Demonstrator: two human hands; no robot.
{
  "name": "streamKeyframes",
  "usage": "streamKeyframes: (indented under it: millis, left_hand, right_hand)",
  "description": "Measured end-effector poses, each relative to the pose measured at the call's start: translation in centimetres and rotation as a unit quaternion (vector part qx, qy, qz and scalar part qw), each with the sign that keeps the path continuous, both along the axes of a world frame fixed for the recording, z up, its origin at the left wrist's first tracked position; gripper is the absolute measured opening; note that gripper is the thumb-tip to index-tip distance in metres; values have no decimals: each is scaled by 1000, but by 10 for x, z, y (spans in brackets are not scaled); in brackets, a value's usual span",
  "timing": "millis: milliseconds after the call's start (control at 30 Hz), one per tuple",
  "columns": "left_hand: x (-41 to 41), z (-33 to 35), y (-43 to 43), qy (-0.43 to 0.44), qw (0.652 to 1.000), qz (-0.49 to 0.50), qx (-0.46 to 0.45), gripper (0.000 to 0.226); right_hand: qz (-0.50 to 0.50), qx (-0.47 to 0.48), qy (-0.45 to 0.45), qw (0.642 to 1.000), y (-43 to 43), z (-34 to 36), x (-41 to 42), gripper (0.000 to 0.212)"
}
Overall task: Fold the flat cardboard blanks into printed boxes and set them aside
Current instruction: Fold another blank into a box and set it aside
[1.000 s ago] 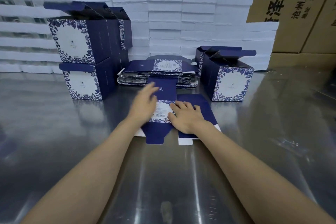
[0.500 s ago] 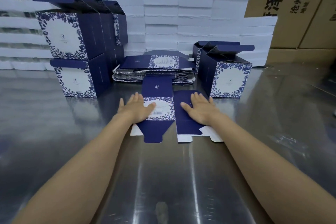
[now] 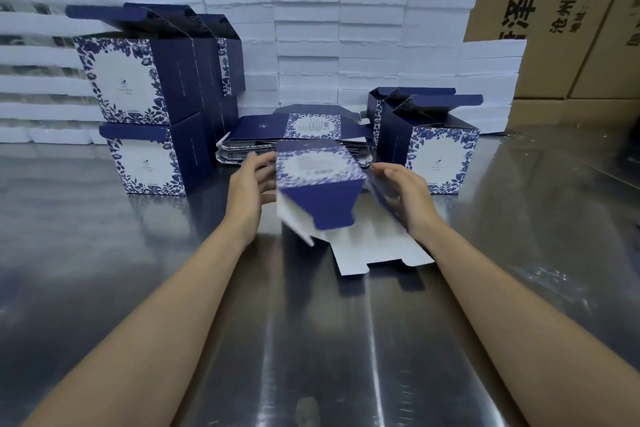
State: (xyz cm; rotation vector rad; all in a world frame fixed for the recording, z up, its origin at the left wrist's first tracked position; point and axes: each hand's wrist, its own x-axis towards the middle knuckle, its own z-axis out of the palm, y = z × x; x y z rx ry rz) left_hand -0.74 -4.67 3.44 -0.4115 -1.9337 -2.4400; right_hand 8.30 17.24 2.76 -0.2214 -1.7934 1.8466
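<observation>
The fingers (image 3: 265, 163) of the left hand (image 3: 247, 189) are nearly straight and lie against the left side of the half-raised blank (image 3: 317, 180); the picture is blurred there, so I cannot tell if the thumb goes around the edge. The fingers (image 3: 388, 170) of the right hand (image 3: 403, 196) are bent a little and rest on the right panel of the same blank, pressing it from the side; whether they grip it I cannot tell.

The blank stands up between the two hands, in the middle of the desk (image 3: 138, 270). Its printed panel with blue flowers looks toward the camera, a dark blue flap hangs below it, and the white inner side of the lower flaps lies flat on the desk near the right wrist.

Just behind the blank is a pile of flat blanks (image 3: 298, 135). To the right of this pile stand folded boxes (image 3: 440, 152) with their top flaps open. To the left there are more folded boxes (image 3: 145, 114), stacked in two levels, also with open flaps.

Behind all of this, a wall of white foam blocks (image 3: 374, 28) goes across the back of the desk. Brown cartons (image 3: 571, 10) with black printed characters stand behind it on the right.
</observation>
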Motion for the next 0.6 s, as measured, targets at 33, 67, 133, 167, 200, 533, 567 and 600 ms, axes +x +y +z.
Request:
streamKeyframes:
  millis: [33,67,133,167,200,533,567,600]
  left_hand:
    - [2,-1,1,18,1000,-14,17,41]
    - [4,-1,1,44,998,-26,20,46]
    - [7,-4,2,110,993,-49,-6,59]
    - [9,-6,2,148,986,-65,-30,66]
    - [12,-9,1,188,977,-87,-56,75]
    - [40,-6,11,357,852,-151,-351,125]
    - [41,-5,9,384,838,-137,-362,118]
    - [43,-3,8,415,825,-120,-364,111]
  right_hand:
    - [14,-15,1,1000,-3,1,0,24]
    - [24,-22,3,999,-6,1,-1,25]
    - [31,-35,11,999,-10,1,0,26]
    - [33,-46,16,998,-12,1,-1,27]
    - [36,-56,19,998,-12,1,-2,28]
    - [27,-160,58,985,-9,0,-4,23]
    - [7,-166,57,984,-7,-2,-3,25]
    - [-9,-153,58,986,-7,-2,-1,28]
